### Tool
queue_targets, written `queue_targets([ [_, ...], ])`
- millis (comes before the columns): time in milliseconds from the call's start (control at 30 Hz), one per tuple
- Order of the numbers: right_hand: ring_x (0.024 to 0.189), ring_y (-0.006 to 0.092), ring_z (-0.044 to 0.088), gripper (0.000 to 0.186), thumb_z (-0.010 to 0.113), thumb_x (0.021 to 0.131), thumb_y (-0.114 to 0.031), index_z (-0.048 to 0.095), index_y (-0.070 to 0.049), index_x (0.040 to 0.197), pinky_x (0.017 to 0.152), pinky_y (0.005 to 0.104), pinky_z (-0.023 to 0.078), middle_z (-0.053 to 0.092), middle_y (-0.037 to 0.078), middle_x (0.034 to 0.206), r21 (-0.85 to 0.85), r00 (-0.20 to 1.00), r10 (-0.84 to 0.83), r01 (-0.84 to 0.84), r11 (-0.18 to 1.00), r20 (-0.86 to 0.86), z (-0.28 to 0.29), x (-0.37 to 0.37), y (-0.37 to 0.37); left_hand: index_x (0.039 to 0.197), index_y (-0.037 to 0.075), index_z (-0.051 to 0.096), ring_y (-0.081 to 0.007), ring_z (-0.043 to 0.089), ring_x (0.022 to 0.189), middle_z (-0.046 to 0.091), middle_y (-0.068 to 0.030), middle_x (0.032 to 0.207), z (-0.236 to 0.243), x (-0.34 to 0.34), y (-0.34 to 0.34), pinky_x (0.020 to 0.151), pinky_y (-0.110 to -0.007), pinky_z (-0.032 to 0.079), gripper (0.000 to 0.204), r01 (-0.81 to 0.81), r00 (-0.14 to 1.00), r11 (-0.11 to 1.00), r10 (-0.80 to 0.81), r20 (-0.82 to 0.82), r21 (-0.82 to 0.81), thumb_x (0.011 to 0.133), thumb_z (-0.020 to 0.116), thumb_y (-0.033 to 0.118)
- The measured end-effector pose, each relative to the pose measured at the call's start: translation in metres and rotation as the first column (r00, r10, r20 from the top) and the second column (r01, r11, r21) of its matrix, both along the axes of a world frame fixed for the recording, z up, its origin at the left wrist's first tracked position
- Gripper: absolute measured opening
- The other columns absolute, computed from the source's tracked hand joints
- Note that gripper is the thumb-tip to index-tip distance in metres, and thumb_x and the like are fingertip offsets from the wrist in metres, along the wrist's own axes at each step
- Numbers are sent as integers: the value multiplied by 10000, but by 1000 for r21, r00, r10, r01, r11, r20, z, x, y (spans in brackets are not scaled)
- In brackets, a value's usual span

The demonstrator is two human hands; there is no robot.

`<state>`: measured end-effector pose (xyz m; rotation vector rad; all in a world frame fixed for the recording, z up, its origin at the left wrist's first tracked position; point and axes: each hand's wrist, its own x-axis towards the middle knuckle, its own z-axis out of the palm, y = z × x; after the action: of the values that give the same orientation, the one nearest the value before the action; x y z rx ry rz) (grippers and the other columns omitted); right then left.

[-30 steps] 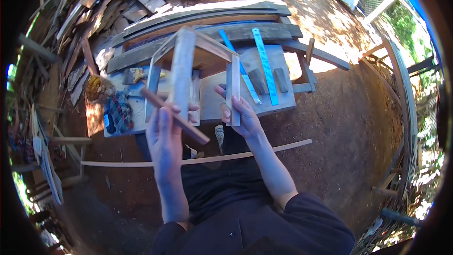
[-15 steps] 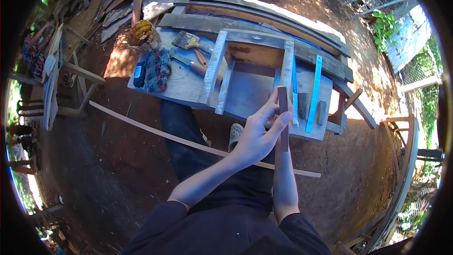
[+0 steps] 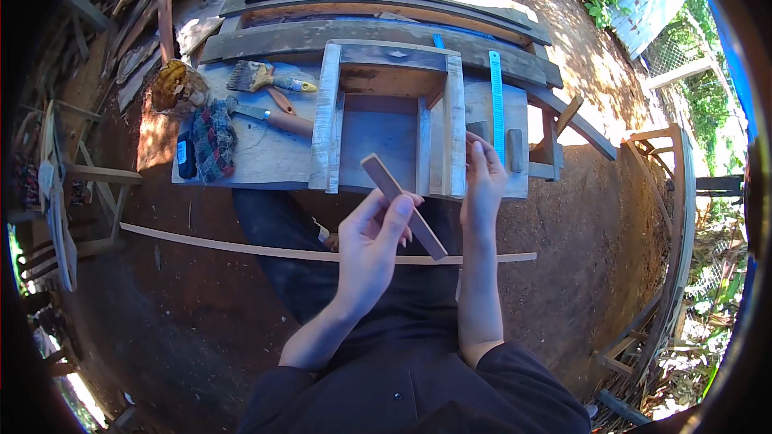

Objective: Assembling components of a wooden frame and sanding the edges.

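My left hand [image 3: 371,243] pinches a short, flat strip of dark brown wood [image 3: 412,215] between thumb and fingers, tilted in front of the bench's near edge. Past it, a small wooden frame [image 3: 326,124] with pale legs and a dark top rail rests on the bench. Just right of the frame's right leg is my right hand [image 3: 484,181], its fingers partly extended and nothing visible in them. Close to those fingertips lies a dark block [image 3: 479,128], partly hidden by the hand. A light blue ruler [image 3: 497,104] and a second dark block [image 3: 515,150] lie further right.
On the bench [image 3: 265,162], left of the frame, are a paintbrush [image 3: 281,80], a wooden-handled tool [image 3: 287,121], a plaid cloth [image 3: 213,141] and a dark box [image 3: 186,157]. A jar-like container [image 3: 178,87] stands behind. A long thin slat [image 3: 217,244] spans beneath my arms.
The dark wood strip has swung from upright to slanting as my left hand moved left and down. My right hand now shows apart from it, beside the frame. The view has shifted.
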<state>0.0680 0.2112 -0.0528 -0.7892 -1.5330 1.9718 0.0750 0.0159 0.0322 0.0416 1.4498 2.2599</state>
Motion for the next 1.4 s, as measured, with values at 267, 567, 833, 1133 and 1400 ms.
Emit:
queue_targets([
  [267,891,144,678,211,579,1064,-154,674,15,1148,847,301,551,722,101,965,177,1000,-29,30,984,-9,44,24,3,1317,29,633,-34,565,892,597,16,1006,-11,-59,11,824,-212,469,379,-30,997,982,43,65,-185,1039,635,288],
  [567,863,127,677,190,565,1069,-123,674,24,1121,829,269,541,722,83,937,369,1000,-2,4,929,-4,49,39,-16,1272,16,651,-44,592,869,674,-13,970,-59,-76,22,781,-233,484,344,-82,996,941,84,-9,-330,1040,639,270],
  [833,838,116,676,209,554,1079,-144,661,18,1002,805,270,542,727,84,926,376,999,38,-33,926,-6,44,47,-18,1301,2,637,-67,608,874,672,-30,1002,-37,-51,26,758,-213,490,326,-146,983,953,110,-143,-267,1045,635,204],
  [1133,822,115,670,186,551,1080,-145,649,13,1064,797,269,538,719,93,911,338,998,23,-5,941,-50,43,46,-20,1472,-15,441,-133,670,895,632,-120,1188,29,-45,3,710,-253,577,498,-607,611,794,481,-628,17,1021,632,72],
  [1400,826,109,654,162,547,1074,-113,611,-3,1175,788,264,531,703,82,917,310,997,-30,53,949,-78,41,49,-13,1568,23,280,-201,701,899,677,-145,1026,50,-106,-53,800,-317,565,702,-775,555,625,606,-570,-89,998,677,123],
])
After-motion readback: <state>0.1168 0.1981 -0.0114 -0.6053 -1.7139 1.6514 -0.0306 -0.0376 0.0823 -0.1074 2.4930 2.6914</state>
